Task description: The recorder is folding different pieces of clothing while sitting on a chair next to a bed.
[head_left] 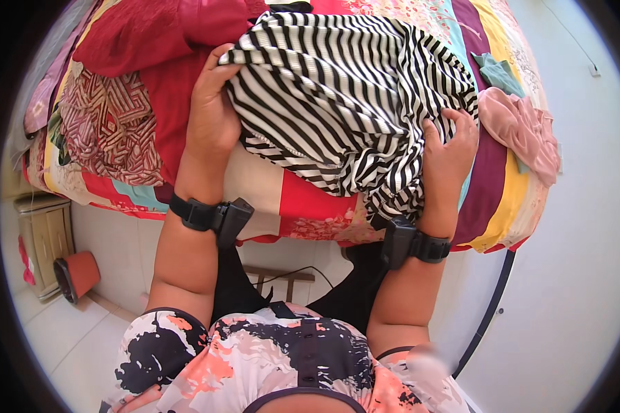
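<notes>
A black-and-white striped knit garment (330,88) lies loosely spread over the near part of a bed, bunched at its lower right. My left hand (214,103) pinches its upper left corner between thumb and fingers. On the right side of the cloth rests my right hand (452,144), fingertips at its folds; whether it grips the fabric cannot be told. Left of the striped garment are a red cloth (170,98) and a crumpled maroon-and-cream patterned cloth (111,129). Both my wrists bear black strapped devices.
The bed has a multicoloured striped cover (315,201). A pink cloth (522,129) and a green cloth (498,75) lie near its right edge, beside a pale wall. A small cabinet (44,242) and an orange bin (82,271) stand at lower left.
</notes>
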### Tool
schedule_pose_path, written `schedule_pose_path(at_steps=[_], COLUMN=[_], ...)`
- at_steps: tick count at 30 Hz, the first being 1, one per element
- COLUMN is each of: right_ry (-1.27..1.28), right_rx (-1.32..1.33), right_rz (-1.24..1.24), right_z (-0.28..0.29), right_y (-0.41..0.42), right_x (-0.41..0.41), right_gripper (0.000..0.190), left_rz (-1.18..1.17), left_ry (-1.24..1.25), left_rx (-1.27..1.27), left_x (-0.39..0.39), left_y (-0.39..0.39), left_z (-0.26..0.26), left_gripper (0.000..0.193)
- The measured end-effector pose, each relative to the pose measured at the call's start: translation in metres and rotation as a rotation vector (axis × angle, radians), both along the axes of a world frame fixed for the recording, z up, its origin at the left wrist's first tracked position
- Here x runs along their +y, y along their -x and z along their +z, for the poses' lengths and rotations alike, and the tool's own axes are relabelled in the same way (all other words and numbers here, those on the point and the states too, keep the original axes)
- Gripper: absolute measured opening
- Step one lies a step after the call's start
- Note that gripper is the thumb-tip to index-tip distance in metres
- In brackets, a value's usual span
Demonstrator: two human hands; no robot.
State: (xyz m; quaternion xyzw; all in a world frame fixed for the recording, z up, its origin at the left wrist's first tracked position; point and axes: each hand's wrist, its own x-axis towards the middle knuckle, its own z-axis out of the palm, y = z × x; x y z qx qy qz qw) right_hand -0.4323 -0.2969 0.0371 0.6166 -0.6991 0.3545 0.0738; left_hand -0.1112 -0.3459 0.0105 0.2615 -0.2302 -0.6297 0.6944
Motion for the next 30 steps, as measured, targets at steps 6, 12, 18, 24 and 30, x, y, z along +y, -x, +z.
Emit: schedule_pose_path(at_steps=[6, 12, 18, 24, 30], right_ry=[-0.123, -0.53, -0.155, -0.243, -0.648], right_rx=[-0.334, -1.247, -1.426, -0.569, -1.118], right_rz=[0.114, 0.566, 0.334, 0.063, 0.755], right_z=[0.008, 0.042, 0.037, 0.011, 0.022], right_y=[-0.004, -0.002, 0.012, 0.015, -0.03], right_x=[0.0, 0.017, 0.011, 0.003, 0.014], right_gripper=[0.025, 0.015, 0.018, 0.059, 0.04], left_rz=[-0.447, -0.475, -0.366, -0.523, -0.711], left_ry=[0.171, 0.312, 0.317, 0.264, 0.023], left_rx=[0.387, -0.002, -0.224, -0.656, -0.757], left_x=[0.006, 0.003, 0.005, 0.014, 0.021], left_y=[-0.01, 0.001, 0.022, 0.031, 0.032], left_z=[0.002, 0.002, 0.009, 0.022, 0.034], left_gripper=[0.041, 0.041, 0.058, 0.084, 0.095])
